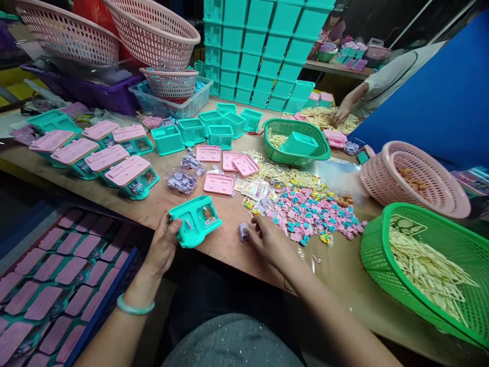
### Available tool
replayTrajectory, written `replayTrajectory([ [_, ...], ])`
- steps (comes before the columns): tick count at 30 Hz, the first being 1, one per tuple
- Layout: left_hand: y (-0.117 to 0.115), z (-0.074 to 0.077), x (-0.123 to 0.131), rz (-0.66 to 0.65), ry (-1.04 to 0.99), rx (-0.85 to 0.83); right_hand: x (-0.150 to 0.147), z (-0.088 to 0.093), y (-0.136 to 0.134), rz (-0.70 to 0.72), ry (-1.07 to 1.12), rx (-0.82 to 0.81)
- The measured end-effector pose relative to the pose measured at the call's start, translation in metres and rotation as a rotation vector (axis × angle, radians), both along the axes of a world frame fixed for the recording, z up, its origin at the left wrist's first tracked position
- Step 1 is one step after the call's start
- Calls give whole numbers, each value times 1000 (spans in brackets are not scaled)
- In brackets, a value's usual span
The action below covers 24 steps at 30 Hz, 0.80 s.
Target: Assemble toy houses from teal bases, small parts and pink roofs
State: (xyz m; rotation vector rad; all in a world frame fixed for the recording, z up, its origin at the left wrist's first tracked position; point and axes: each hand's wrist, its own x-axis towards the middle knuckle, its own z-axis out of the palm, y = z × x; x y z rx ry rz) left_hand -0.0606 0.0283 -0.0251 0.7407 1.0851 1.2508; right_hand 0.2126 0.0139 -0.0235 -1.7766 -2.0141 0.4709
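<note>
My left hand (163,244) grips a teal plastic toy case (194,220) by its left side, tilted above the table's front edge, its moulded recesses and small printed window facing up. To the right, my right hand (269,242) has its fingers curled, with a small purple plastic piece (243,232) at the tips of thumb and forefinger. Pink trays (219,184) lie just beyond the hands, beside a clear container of purple pieces (182,181). A pile of small pink and blue parts (309,214) spreads past my right hand.
Pink-lidded teal cases (128,171) line the left; more fill a blue crate (128,265) below. Teal boxes (168,140) stand behind, before a tall teal stack (260,51). Green baskets (297,158) and a pink basket (416,178) sit rightward. A co-worker's hand (341,115) touches pale sticks.
</note>
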Motion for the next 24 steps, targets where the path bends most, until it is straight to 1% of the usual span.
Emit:
replayTrajectory([
  [1,-1,0,3,14,-8,7,-2,-8,-8,-65,-36,3],
  [3,-2,1,11,36,-24,7,-9,-18,-19,-124,-72,9],
  [5,-4,3,22,42,-39,-4,-14,-16,-24,-150,8,6],
  [6,-5,3,28,35,-42,-9,-15,-11,-24,-167,95,5],
  [8,-8,4,40,4,-39,-6,-15,6,-24,-186,320,11],
  [10,-12,3,50,-27,-33,4,-18,25,-25,-137,507,47],
  [11,-13,3,54,-35,-32,8,-21,34,-26,-88,551,74],
  [13,-16,3,59,-38,-33,7,-30,44,-28,5,544,133],
  [15,-17,3,62,-46,-30,5,-40,46,-29,57,484,181],
  [18,-18,5,63,-65,-16,18,-49,39,-26,87,425,229],
  [21,-18,7,62,-69,-7,28,-49,33,-24,103,375,265],
  [24,-17,8,62,-73,-9,22,-47,30,-24,118,358,285],
])
